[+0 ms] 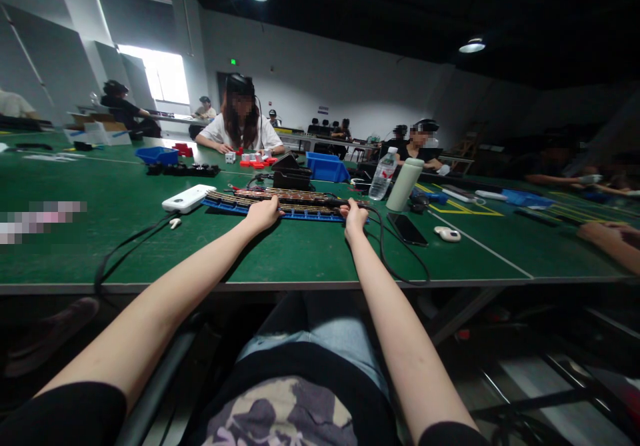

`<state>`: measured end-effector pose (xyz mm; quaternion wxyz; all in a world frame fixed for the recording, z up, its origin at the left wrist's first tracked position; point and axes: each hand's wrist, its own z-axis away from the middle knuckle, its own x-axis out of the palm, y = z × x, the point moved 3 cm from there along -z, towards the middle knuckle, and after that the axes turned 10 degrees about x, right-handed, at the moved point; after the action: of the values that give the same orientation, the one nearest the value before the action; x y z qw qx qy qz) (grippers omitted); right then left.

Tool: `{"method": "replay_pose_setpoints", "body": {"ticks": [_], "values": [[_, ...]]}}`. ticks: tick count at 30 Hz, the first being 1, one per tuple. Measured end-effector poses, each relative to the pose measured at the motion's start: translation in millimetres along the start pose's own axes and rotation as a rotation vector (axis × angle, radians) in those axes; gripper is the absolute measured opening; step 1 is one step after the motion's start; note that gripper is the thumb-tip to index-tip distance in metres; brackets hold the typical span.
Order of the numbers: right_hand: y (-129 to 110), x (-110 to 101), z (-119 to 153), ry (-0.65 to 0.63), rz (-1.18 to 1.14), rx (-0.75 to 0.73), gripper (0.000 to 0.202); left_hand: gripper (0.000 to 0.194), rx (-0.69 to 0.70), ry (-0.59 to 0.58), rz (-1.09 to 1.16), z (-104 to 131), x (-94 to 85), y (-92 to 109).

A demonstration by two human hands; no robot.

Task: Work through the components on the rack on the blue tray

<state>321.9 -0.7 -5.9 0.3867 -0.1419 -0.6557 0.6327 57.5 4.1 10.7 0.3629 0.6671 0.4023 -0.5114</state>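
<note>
A long blue rack (315, 215) lies on the green table, bearing rows of thin brown and black strips (240, 197). My left hand (264, 214) is closed over the rack's middle, its fingers pressed together against the strips; what they pinch is hidden. At the rack's right end, my right hand (355, 218) is closed around a black pen-like tool (339, 203), which lies level and points left. A black cable (383, 246) curves over the table just right of this hand. Behind the rack stands a black box-shaped device (291, 174).
A white power bank (189, 198) lies left of the rack, beside a white earbud (175, 223). On the right are a water bottle (383, 174), a pale green flask (405, 185), a phone (407, 229) and an earbud case (447, 234). A person (243, 123) sits opposite near blue bins (327, 167).
</note>
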Motion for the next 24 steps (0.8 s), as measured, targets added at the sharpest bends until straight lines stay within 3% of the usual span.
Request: {"method": "replay_pose_setpoints", "body": {"ticks": [24], "values": [[0.4,0.4,2.8,-0.01,-0.063,0.061,0.03,0.039,-0.016,-0.018,-0.002,3.7,-3.0,1.6]]}}
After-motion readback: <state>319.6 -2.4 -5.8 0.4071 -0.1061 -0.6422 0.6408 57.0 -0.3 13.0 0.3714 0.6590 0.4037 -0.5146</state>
